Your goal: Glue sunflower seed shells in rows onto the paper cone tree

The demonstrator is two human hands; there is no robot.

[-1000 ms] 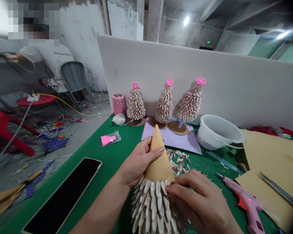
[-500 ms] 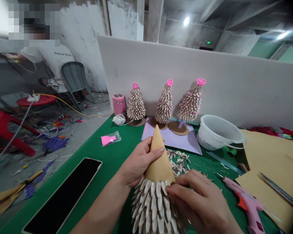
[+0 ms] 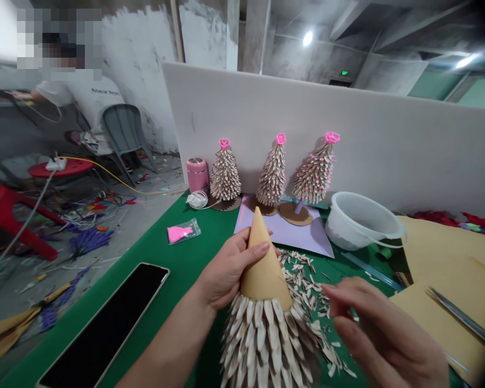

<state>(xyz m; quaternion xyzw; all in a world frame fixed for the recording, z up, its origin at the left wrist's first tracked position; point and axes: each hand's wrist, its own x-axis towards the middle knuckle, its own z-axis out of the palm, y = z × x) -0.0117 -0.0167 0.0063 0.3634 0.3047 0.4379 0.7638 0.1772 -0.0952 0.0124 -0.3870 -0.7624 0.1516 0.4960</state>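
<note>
My left hand (image 3: 230,269) is wrapped round the bare upper part of a tan paper cone (image 3: 262,275), thumb across its front. Rows of pale sunflower seed shells (image 3: 262,345) cover the cone's lower part, overlapping like scales. Off to the right of the cone, my right hand (image 3: 388,334) hovers with thumb and index finger parted, and I see nothing between them. Loose shells (image 3: 307,280) lie scattered on the green tabletop (image 3: 145,328) between the cone and that hand. The pink glue gun is hidden behind my right hand.
Three shell-covered trees (image 3: 271,172) with pink tops stand at the back. Left of them is a pink flask (image 3: 197,175). A phone (image 3: 105,328) and a bag of pink bits (image 3: 182,231) lie left; a white tub (image 3: 364,221) and tweezers (image 3: 463,318) are right. A person (image 3: 92,97) sits far left.
My right hand has moved away from the shell row to the right, its fingers parting, and now covers the glue gun. My left hand keeps its hold on the cone.
</note>
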